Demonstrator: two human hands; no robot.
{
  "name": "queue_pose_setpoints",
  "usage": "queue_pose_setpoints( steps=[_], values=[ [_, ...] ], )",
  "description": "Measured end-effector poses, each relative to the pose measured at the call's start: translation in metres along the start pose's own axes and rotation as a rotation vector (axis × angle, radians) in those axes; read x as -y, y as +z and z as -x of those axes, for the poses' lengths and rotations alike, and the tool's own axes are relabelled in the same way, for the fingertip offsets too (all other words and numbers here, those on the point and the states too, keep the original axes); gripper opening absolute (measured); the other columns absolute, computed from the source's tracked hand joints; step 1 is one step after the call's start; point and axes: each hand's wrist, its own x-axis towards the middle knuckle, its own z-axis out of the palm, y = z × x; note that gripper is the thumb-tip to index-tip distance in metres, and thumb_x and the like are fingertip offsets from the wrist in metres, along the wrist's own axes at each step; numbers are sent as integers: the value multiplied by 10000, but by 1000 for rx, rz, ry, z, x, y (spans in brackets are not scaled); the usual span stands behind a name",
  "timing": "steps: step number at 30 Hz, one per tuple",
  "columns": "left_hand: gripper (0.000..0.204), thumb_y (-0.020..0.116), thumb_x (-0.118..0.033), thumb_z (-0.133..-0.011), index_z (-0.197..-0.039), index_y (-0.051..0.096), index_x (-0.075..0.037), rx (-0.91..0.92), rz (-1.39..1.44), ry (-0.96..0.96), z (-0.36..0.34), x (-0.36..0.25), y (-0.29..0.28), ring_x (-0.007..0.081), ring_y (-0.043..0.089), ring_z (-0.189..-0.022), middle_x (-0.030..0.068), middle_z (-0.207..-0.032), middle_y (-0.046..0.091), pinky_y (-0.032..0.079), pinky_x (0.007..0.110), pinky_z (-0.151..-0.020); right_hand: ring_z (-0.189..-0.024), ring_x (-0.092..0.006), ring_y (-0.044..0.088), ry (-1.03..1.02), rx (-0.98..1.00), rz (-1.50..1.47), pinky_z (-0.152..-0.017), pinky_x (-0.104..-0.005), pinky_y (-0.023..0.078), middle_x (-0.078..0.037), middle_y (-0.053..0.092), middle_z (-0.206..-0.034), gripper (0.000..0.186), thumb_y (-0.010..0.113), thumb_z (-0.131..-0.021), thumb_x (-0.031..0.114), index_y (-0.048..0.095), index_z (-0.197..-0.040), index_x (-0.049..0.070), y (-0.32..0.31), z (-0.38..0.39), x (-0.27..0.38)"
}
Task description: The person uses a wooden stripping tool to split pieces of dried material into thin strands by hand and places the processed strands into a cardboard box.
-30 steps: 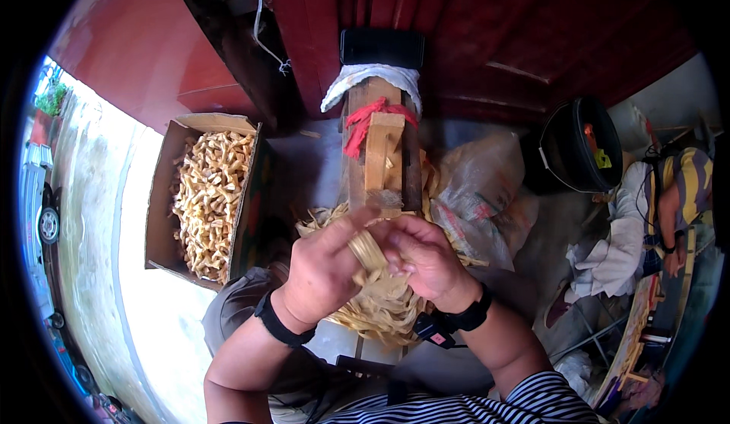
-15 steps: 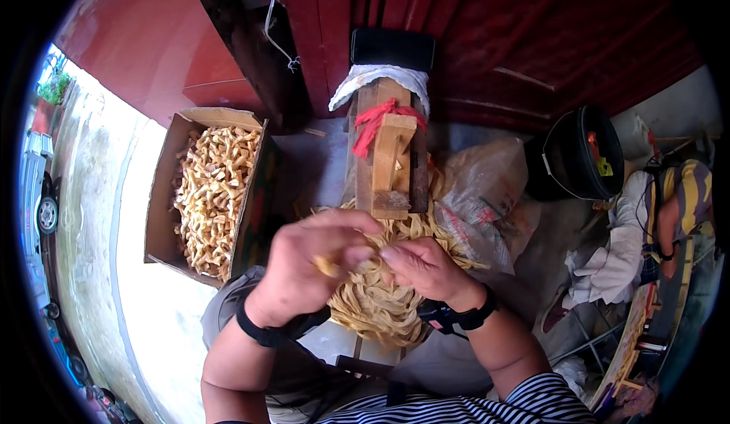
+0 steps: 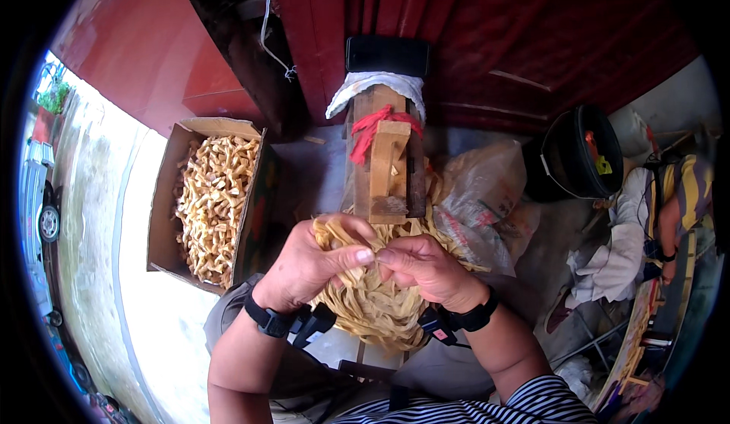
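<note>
My left hand is closed on a pale yellow, soft-looking strip, part of which is bunched across its fingers. Close against its thumb, my right hand pinches with thumb and forefinger; what lies in that pinch is too small to make out. Both hands hover over a heap of similar long yellow strips at my lap. Just beyond them, a wooden stand with an upright block has a red cloth tied around it.
Left stands a cardboard box full of short knotted yellow pieces. A white cloth and a black phone-like slab sit at the stand's far end. Right are a clear plastic bag, a black bucket and another person's arm.
My left hand has turned and opened out its view of the strip, now bunched over its fingers. The thumbs of both hands remain close together. The view has shifted slightly.
</note>
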Motion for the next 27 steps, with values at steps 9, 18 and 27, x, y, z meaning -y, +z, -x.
queue_pose_setpoints(
  steps=[9,18,27],
  values=[
    [88,654,-56,-856,-902,585,-25,-188,-77,122,-17,6,6,72,555,-583,34,-737,619,428,188,-517,-603,-34,463,-242,-329,382,-557,-187,371,39,533,-643,252,641,-915,247,652,-852,3,-20,-4,13],
    [141,628,-129,-880,-952,619,-7,-416,-513,211,-108,75,-31,95,590,-652,68,-716,630,474,259,-601,-666,-250,649,-442,-884,1209,-589,-347,482,-87,664,-715,189,719,-814,247,615,-854,94,-66,-70,-6],
    [312,601,-283,-940,-849,644,13,-385,-383,255,-58,25,7,81,574,-626,26,-712,613,454,216,-526,-636,-260,619,-930,-578,1148,-546,-354,490,-66,602,-708,189,749,-757,147,569,-785,98,-20,-34,-5]
  ],
)
